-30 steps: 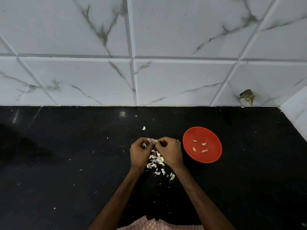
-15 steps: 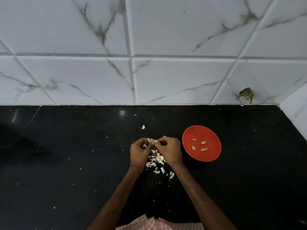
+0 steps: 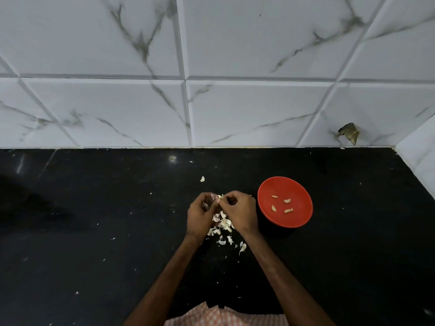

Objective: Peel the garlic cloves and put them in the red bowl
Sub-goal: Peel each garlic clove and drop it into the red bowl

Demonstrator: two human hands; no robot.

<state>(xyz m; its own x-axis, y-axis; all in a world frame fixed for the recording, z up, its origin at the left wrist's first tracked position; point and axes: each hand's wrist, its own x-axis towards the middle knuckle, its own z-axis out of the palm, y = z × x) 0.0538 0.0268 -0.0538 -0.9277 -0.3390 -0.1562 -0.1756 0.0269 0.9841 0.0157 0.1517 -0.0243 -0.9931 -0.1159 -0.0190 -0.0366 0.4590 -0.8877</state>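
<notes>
I see the small pinkish-white garlic clove (image 3: 216, 198) up between both hands, above the counter and just left of the bowl. Most of it is hidden by fingers, and only a bit of pale flesh and pinkish papery skin shows.

Left hand (image 3: 200, 215): fingers curled, thumb and fingertips pinching the clove from the left. Right hand (image 3: 240, 212): fingers also curled, pinching the same clove from the right. The fingertips of the two hands meet at the clove.

Directly under the hands there's a pile of white papery garlic skins (image 3: 223, 223) on the counter, spreading toward me. A few of the pieces may be whole cloves, but I can't tell.

The round red plastic bowl (image 3: 299, 215) sits just right of the right hand, close to it but not touching. It holds four peeled yellowish cloves (image 3: 286, 201), lying loose and apart from each other.

One stray white garlic piece (image 3: 202, 179) lies beyond the hands, toward the wall.

All of this is on the glossy black stone countertop (image 3: 94, 231), which is dotted with small white flecks. The white marble-look tiled wall (image 3: 235, 114) stands behind it, with a brownish lump (image 3: 349, 132) stuck low on it at the right. A pink checked cloth (image 3: 211, 316) shows at the bottom edge between the forearms.
</notes>
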